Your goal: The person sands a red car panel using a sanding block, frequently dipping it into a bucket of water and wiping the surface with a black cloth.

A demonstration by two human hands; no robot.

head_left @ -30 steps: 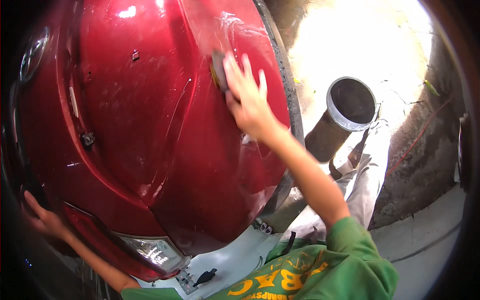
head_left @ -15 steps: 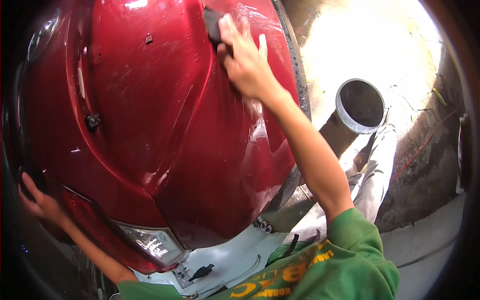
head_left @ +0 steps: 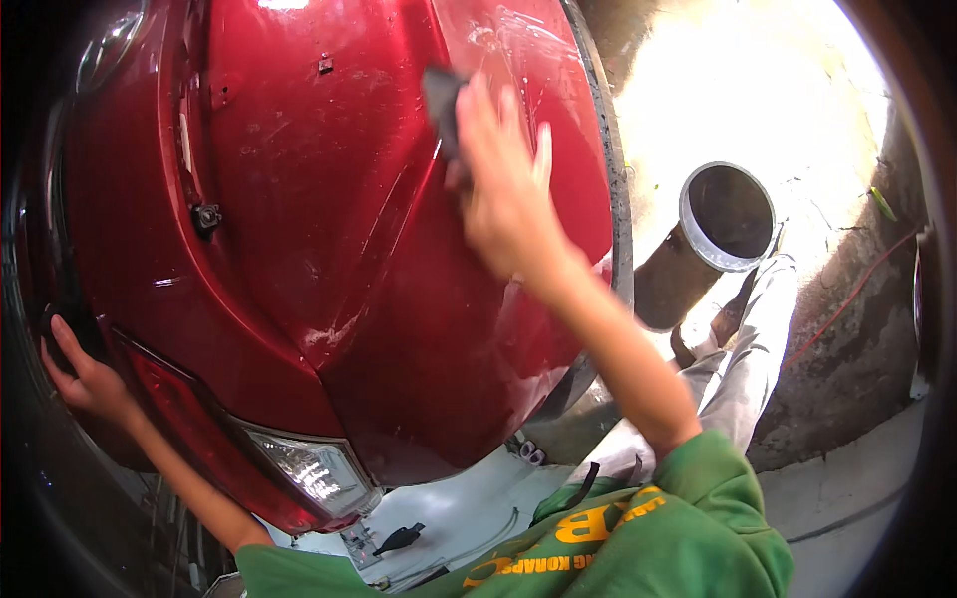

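A red car body panel (head_left: 279,249) fills the left and middle of the view, with scratches and glossy wet-looking streaks. My right hand (head_left: 503,189), blurred, presses a dark grey pad (head_left: 439,100) against the upper right part of the panel, fingers stretched over it. At the far left, my left hand (head_left: 90,379) rests with fingers apart on the car's dark edge, beside a red lamp strip (head_left: 169,399). Below that strip is a clear lamp lens (head_left: 309,468).
An upright dark bucket (head_left: 726,260) with a pale rim stands on the sunlit concrete floor (head_left: 847,299) at right, beside my grey-trousered leg (head_left: 753,359). A thin red cord (head_left: 847,289) crosses the floor. A small black object (head_left: 399,538) lies on the white surface below the car.
My right hand with the pad went up the panel, then came partly back down. My left hand sits a little higher in the view, and the whole scene has shifted slightly right.
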